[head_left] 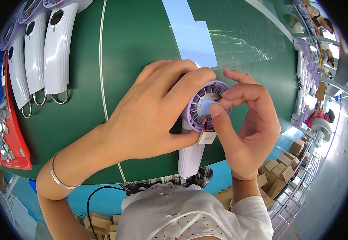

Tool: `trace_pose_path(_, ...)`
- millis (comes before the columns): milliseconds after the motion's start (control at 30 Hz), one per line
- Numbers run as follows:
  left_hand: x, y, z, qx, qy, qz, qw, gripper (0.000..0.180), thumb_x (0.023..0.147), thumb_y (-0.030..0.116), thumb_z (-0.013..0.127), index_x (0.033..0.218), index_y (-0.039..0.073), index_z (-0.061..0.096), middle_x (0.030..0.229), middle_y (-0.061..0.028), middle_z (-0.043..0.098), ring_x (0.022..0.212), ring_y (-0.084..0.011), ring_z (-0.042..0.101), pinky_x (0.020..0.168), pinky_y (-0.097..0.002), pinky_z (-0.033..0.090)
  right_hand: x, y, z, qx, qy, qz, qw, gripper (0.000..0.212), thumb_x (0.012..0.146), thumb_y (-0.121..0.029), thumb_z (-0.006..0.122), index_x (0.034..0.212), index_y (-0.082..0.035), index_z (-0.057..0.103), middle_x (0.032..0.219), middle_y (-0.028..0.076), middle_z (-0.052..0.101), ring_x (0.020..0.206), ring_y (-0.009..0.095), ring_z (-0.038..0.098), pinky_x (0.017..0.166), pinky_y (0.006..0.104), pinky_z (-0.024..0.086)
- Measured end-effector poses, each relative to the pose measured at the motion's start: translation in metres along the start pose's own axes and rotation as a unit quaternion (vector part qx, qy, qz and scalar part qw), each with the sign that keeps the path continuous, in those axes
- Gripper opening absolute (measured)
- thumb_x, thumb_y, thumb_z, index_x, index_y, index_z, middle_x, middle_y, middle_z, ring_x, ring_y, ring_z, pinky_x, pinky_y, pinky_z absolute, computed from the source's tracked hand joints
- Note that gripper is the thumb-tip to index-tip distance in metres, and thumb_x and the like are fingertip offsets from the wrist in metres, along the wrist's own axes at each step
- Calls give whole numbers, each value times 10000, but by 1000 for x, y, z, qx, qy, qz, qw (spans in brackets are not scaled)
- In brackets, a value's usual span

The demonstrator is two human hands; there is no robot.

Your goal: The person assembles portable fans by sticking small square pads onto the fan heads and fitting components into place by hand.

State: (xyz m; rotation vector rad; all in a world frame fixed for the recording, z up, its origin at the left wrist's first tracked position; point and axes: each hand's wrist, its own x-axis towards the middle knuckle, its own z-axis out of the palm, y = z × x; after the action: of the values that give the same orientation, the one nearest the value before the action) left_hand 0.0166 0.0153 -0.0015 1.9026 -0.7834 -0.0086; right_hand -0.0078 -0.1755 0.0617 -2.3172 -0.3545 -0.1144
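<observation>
A handheld fan (191,159) with a pale lilac handle and a round purple slatted head lies on the green table in front of me. My left hand (158,108) wraps over the head's left side, its thumb beside a small silver-white square part (207,138) at the base of the head. Thin red wires run between that part and the head. My right hand (250,116) pinches a small light-blue square piece (207,107) between thumb and forefinger, over the middle of the fan head. Whether the piece touches the surface beneath, I cannot tell.
Several white fan bodies (58,48) with wire loops lie at the left. A red tray (17,140) holds many small silver pieces. Light-blue sheets (200,44) and clear film (246,40) lie ahead on the green table (134,32). Cardboard boxes (278,172) and other people are at the right.
</observation>
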Motion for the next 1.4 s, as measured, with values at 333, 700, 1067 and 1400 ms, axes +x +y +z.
trace_pose_path(333, 0, 0, -1, -2, 2, -3, 1000, 825, 580, 90, 813, 1345, 60, 506, 1312, -171, 551, 1239, -385, 532, 1040, -471, 422, 0, -1, 0, -5, 3, 4, 1000, 223, 783, 70, 709, 979, 7, 622, 788, 29, 608, 1116, 266, 621, 1113, 476, 352)
trace_pose_path(700, 0, -1, -1, -4, 1, 0, 1000, 818, 586, 88, 811, 1343, 61, 503, 1315, -139, 554, 1246, -371, 531, 1038, -467, 424, -1, -1, 0, -2, 4, 9, 1000, 218, 789, 66, 715, 980, 10, 626, 798, 34, 616, 1140, 271, 611, 1050, 419, 404)
trace_pose_path(1067, -2, 0, -2, -3, 6, 5, 1000, 826, 604, 122, 839, 1354, 67, 498, 1323, -163, 547, 1256, -391, 511, 1053, -478, 409, -2, 17, 2, 99, 83, -48, 990, 245, 774, 7, 766, 980, 16, 634, 891, 117, 665, 1043, 351, 652, 969, 441, 483)
trace_pose_path(1400, -2, 0, -2, 8, 1, 8, 1000, 848, 622, 174, 871, 1363, 65, 474, 1326, -171, 538, 1284, -394, 503, 1071, -496, 390, 51, 102, -15, -224, -35, -36, 973, 442, 973, -206, 616, 1400, -122, 537, 1521, 138, 455, 1473, 397, 307, 1177, 613, 165)
